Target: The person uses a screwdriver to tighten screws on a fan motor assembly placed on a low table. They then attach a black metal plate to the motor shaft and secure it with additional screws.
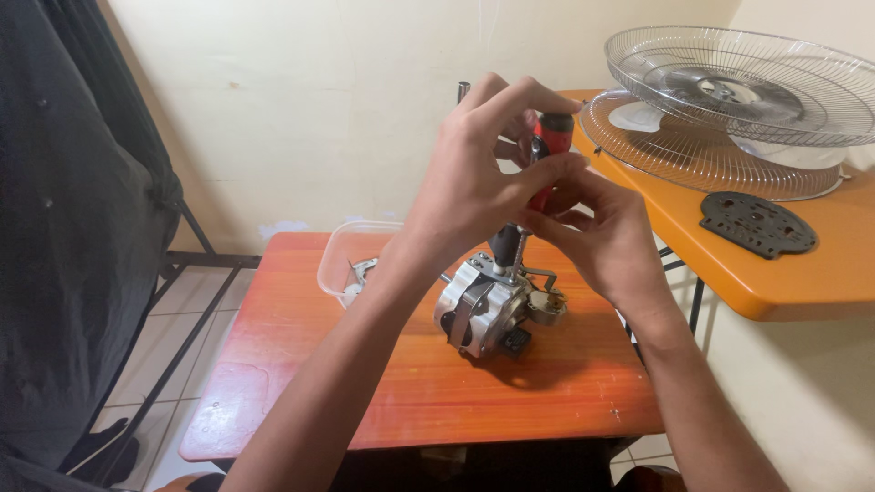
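A metal fan motor (488,310) stands on a low orange-red wooden table (301,364). A screwdriver with a red and black handle (550,138) points down into the top of the motor. My left hand (478,182) wraps the handle from the left, fingers curled over its top. My right hand (597,232) grips the lower part of the handle from the right. The screwdriver's shaft is mostly hidden behind my hands.
A clear plastic container (351,260) with small metal parts sits behind the motor. On an orange table (784,273) at right lie two wire fan guards (729,118) and a black round plate (756,223). A dark cloth (73,228) hangs at left over a metal frame.
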